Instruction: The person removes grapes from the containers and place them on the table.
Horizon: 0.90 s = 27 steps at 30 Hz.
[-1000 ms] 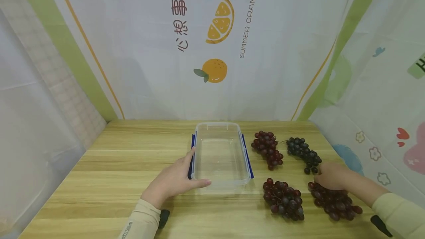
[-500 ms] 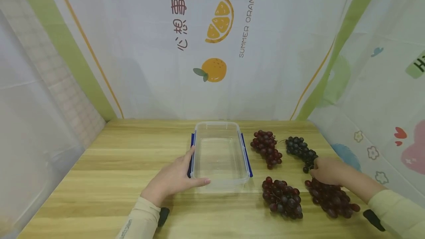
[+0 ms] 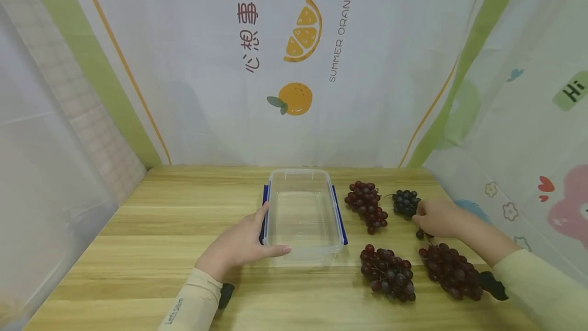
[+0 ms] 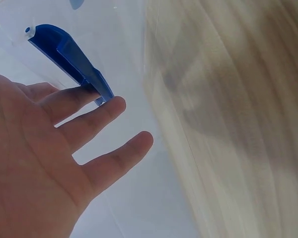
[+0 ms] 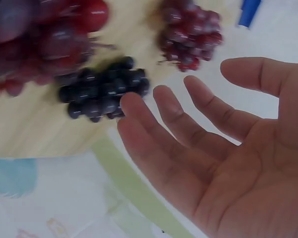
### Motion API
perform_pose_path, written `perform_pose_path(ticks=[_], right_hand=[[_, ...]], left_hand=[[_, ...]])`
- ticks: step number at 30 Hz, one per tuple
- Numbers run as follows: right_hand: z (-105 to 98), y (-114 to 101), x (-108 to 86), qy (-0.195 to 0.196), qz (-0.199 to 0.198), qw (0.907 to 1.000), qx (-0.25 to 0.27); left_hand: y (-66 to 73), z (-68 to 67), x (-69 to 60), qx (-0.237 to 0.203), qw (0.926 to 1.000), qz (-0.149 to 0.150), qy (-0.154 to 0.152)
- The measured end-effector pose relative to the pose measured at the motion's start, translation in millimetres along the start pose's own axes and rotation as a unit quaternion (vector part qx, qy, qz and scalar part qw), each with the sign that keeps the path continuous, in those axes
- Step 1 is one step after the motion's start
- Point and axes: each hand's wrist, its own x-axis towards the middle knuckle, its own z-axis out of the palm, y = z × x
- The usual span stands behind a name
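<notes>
A clear plastic food container [image 3: 307, 251] with blue side latches stands uncovered at mid-table. My left hand [image 3: 239, 245] rests against its left side, thumb along the near edge. In the left wrist view, the straight fingers touch a blue latch [image 4: 72, 55]. My right hand [image 3: 438, 218] is over the near part of a blue-black grape bunch [image 3: 405, 202], partly hiding it. The right wrist view has loosely bent, spread fingers beside these dark grapes [image 5: 107, 91], nothing held in the palm. Red grape bunches lie around: one [image 3: 366, 206] by the container, others [image 3: 388, 274] [image 3: 451, 270] nearer me.
The wooden table [image 3: 174, 218] is bounded at the back by a white curtain [image 3: 202, 116] printed with oranges. Another patterned cloth [image 3: 519, 178] hangs along the right side, close to the right forearm.
My right hand has moved away from the near right red bunch, forward and leftward over the dark grapes. My left hand has stayed at the container.
</notes>
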Motion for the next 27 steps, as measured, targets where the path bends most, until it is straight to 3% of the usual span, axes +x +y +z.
perform_pose_path(ticks=[8, 13, 21, 27], right_hand=[[-13, -33, 6.5, 0.013, -0.001, 0.9998, 0.013], [-19, -47, 14.1, 0.025, -0.005, 0.9996, -0.014], [-19, -72, 31.2, 0.053, -0.023, 0.9982, -0.018], [-12, -86, 43.4, 0.072, -0.024, 0.9971, -0.005]], left_hand=[[1.0, -0.9, 6.6, 0.004, 0.9999, 0.010, 0.004], [1.1, -3.7, 8.3, -0.003, 0.9998, 0.020, 0.001], [-0.4, -10.9, 9.6, -0.001, 0.9999, 0.012, -0.008], [2.6, -24.4, 13.4, 0.040, 0.9988, 0.020, 0.021]])
